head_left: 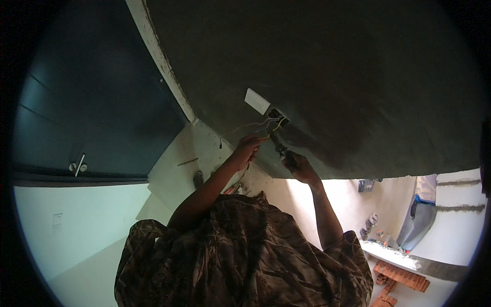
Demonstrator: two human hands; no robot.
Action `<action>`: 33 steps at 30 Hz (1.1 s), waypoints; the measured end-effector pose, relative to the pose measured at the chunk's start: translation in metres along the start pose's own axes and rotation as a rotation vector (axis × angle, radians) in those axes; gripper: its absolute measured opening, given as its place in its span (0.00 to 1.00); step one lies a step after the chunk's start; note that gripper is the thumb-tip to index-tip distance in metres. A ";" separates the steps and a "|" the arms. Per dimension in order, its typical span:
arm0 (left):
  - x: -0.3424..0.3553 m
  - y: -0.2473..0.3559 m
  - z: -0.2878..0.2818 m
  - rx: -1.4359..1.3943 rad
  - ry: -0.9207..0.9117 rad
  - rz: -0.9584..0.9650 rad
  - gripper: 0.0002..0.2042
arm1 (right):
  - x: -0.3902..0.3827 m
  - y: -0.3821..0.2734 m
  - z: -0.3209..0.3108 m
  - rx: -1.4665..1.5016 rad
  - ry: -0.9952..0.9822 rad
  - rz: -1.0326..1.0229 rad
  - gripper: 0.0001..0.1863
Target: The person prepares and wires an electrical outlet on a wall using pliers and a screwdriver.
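Note:
A white plate (257, 101) sits on the dark grey wall (358, 92), beside an open recessed box (279, 115) with thin wires coming out. My left hand (246, 152) is closed, its fingers pinching the yellow wire (269, 134) below the box. My right hand (300, 169) grips a dark hand tool (280, 148), whose upper end is near the wires just under the box; its exact kind is hard to make out.
A dark door (97, 102) with a metal handle (80, 165) fills the left. Below, beyond my body, are pale floor (388, 204), small scattered items (371, 222), a grey draped bundle (419, 225) and stacked bricks (401, 276) on the right.

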State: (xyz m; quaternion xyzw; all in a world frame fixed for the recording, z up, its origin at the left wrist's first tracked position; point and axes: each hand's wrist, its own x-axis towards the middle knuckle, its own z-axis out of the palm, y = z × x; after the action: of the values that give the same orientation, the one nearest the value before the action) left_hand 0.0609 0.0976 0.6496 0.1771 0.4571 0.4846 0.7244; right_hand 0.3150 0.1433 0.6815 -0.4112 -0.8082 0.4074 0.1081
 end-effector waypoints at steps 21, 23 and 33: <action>0.001 0.002 -0.002 -0.103 -0.069 -0.003 0.07 | 0.020 -0.015 0.011 -0.088 0.049 -0.012 0.17; 0.003 0.001 -0.004 -0.098 -0.072 -0.002 0.07 | 0.018 -0.018 0.017 -0.091 0.092 -0.026 0.14; 0.007 -0.006 -0.006 -0.039 -0.092 0.031 0.08 | 0.030 -0.017 0.026 -0.052 0.048 0.086 0.19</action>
State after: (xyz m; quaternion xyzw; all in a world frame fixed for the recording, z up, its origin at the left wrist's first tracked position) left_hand 0.0601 0.0993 0.6388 0.1923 0.4110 0.4957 0.7405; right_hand 0.2729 0.1450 0.6722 -0.4577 -0.7974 0.3806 0.0990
